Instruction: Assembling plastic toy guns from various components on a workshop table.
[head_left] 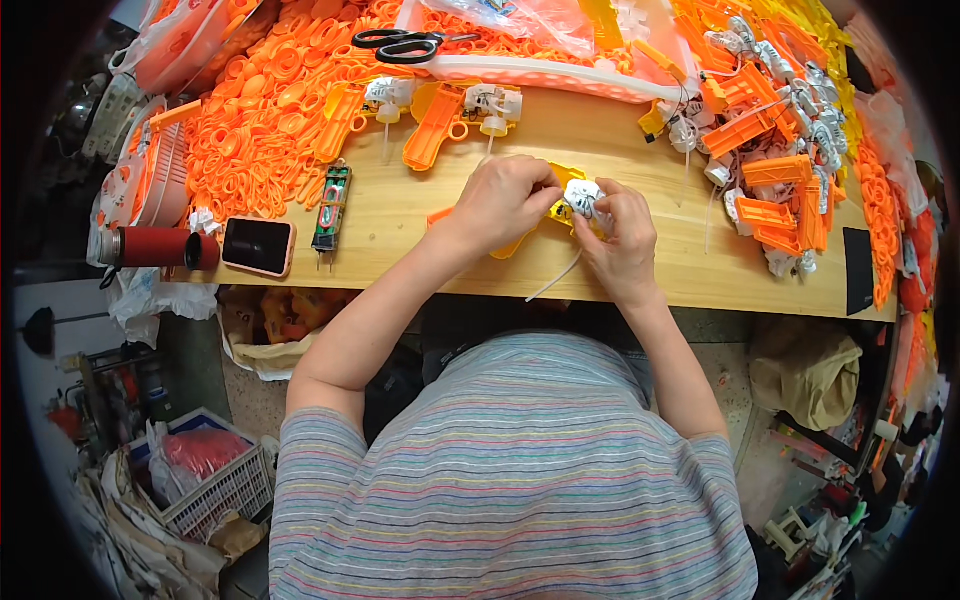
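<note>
Near the table's front edge, my left hand (507, 200) pinches a yellow plastic shell (515, 247), probably a toy gun half, part of it hidden under the fingers. My right hand (622, 240) grips a white plastic mechanism (581, 194) with dark wires, held against the yellow piece. A thin white tube (553, 277) hangs below it toward the table edge. Beyond my hands lie two orange toy gun shells, one at left (340, 122) and another nearer the middle (434, 125), each with a white mechanism and tube attached.
Loose orange rings (245, 130) heap at the far left, with black scissors (400, 45) behind. A green-black tool (332, 208), a phone (258, 246) and a red flask (155, 247) lie left. Assembled orange-white parts (780, 170) pile right, near a black pad (858, 270).
</note>
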